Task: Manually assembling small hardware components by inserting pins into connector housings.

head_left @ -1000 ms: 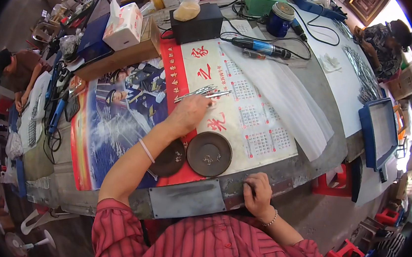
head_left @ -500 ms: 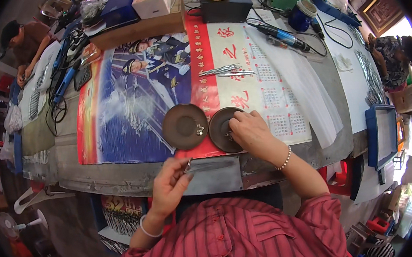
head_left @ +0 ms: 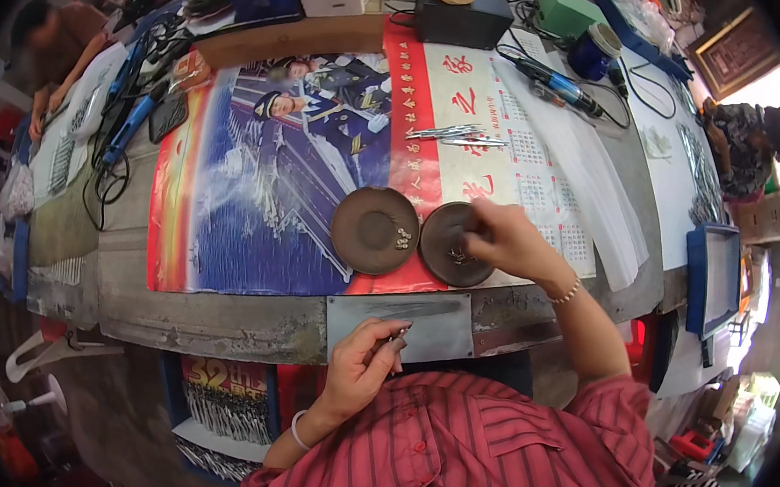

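Observation:
My left hand (head_left: 362,361) is closed at the table's front edge, thumb and forefinger pinching a small metal piece (head_left: 399,334) too small to name. Over the right-hand brown dish (head_left: 438,265) is my right hand (head_left: 510,240), its fingers bent together and a little blurred. Whether it holds something cannot be seen. A few tiny shiny bits lie in this dish, partly hidden by the hand. Beside it on the left, a second brown dish (head_left: 369,213) holds several small silvery beads (head_left: 403,238). Both dishes rest on a printed calendar poster (head_left: 251,221).
Slim silvery metal pieces (head_left: 461,135) lie on the poster. A grey metal plate (head_left: 444,319) sits at the table's front edge. Farther back are a dark box (head_left: 463,20), a blue handheld rotary tool (head_left: 560,88) and a blue jar (head_left: 592,55). People work at both sides.
The view has shifted, so the dishes appear farther right. My right hand has changed from fingers dipping into the right dish to a bent, closed pose above it. My left hand keeps its pinch.

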A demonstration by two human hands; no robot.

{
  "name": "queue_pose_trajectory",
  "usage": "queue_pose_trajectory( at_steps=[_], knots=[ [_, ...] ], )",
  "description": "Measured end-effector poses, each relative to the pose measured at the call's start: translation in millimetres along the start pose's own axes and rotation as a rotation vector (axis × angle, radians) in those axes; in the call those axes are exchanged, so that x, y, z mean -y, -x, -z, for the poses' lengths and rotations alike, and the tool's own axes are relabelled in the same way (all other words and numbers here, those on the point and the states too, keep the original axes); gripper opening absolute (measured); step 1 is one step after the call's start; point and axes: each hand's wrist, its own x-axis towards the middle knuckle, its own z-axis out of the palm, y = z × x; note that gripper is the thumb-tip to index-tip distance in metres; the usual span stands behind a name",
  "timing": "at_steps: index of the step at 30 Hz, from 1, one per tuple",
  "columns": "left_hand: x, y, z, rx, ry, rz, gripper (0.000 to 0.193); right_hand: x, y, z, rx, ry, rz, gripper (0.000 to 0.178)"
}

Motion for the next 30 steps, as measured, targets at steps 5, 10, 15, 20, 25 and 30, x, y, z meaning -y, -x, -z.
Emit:
queue_pose_trajectory(
  at_steps=[5, 10, 15, 20, 25, 30],
  knots=[
    [-4.8, -7.6, -3.1, -0.005, 0.024, 0.033, 0.018, 11.5, 40.2, -20.4, -0.115, -0.842, -0.108, 0.014],
    [-22.8, -22.5, -3.4, 0.086, -0.289, -0.349, 0.015, 38.7, 60.2, -35.9, 0.221, -1.041, 0.050, 0.009],
    [-32.9, -26.5, -4.5, 0.201, -0.468, -0.613, 0.024, 46.1, 61.6, -41.0, 0.443, -1.175, 0.149, 0.012],
    [-37.3, -22.2, -5.1, 0.227, -0.511, -0.656, 0.026, 50.0, 60.6, -42.0, 0.533, -1.147, 0.072, 0.015],
    [-32.2, -19.2, -4.9, 0.203, -0.499, -0.671, 0.029, 50.2, 60.0, -45.8, 0.517, -0.993, 0.175, 0.017],
    [-31.5, -17.4, -1.1, 0.256, -0.394, -0.601, 0.026, 49.9, 55.1, -43.5, 0.550, -0.843, 0.347, 0.016]
  ],
)
